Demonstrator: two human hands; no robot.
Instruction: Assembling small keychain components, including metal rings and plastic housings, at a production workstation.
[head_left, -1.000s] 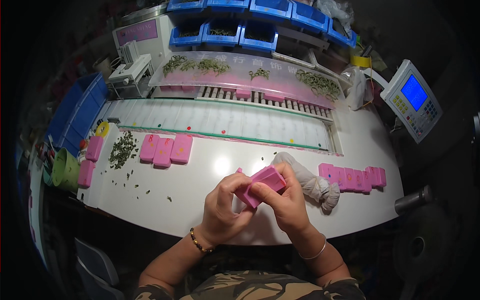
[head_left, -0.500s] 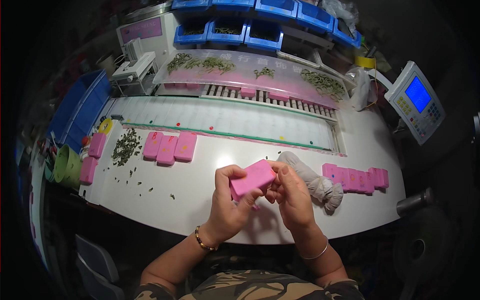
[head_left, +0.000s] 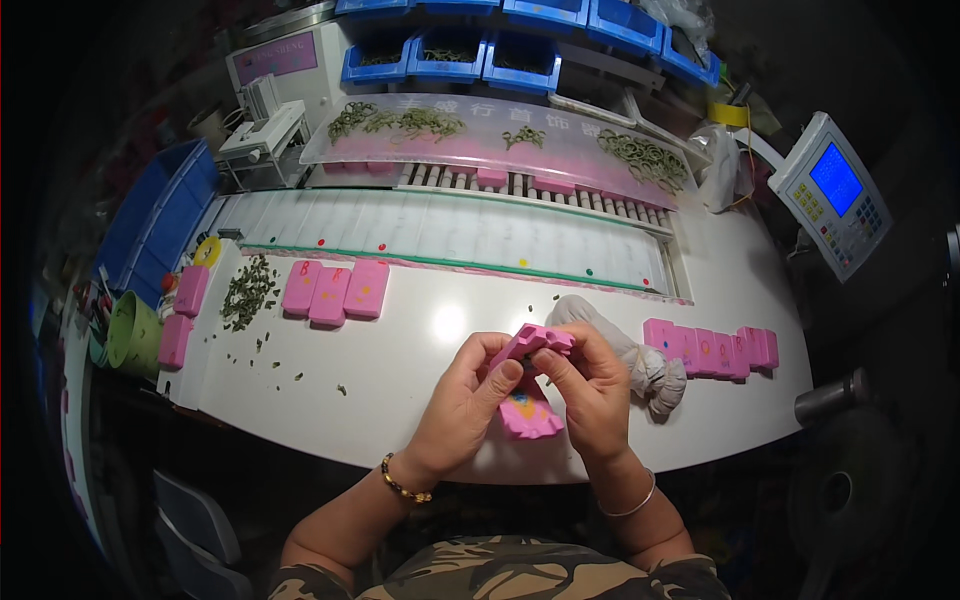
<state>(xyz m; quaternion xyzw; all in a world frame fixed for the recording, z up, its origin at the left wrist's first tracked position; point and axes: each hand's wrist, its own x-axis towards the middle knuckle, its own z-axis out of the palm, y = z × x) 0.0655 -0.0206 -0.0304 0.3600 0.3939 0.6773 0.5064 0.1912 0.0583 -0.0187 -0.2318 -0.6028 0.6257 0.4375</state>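
Note:
A pink rubber mould (head_left: 530, 418) is bent open between my hands above the near part of the white table. Its lower flap hangs down, showing a jagged edge and blue and yellow marks. My left hand (head_left: 455, 405) is closed round the mould's left side, thumb pressed on it. My right hand (head_left: 597, 395) pinches the upper right part with thumb and fingers; whether something small sits between those fingertips I cannot make out. Beside my right hand lies a knotted pale cloth bag (head_left: 640, 365).
Pink blocks (head_left: 330, 295) stand left, another row (head_left: 710, 352) right. Small dark green pieces (head_left: 248, 295) are heaped at left. Beyond runs a white conveyor (head_left: 440, 230), with green rings (head_left: 645, 160) on a clear cover behind. A control panel (head_left: 835, 190) stands right, blue bins (head_left: 445, 60) at the back.
The mould was a closed block held tilted; now it is turned and spread open, its lower flap hanging. My right hand has moved onto it. The coloured dots on the conveyor have shifted left.

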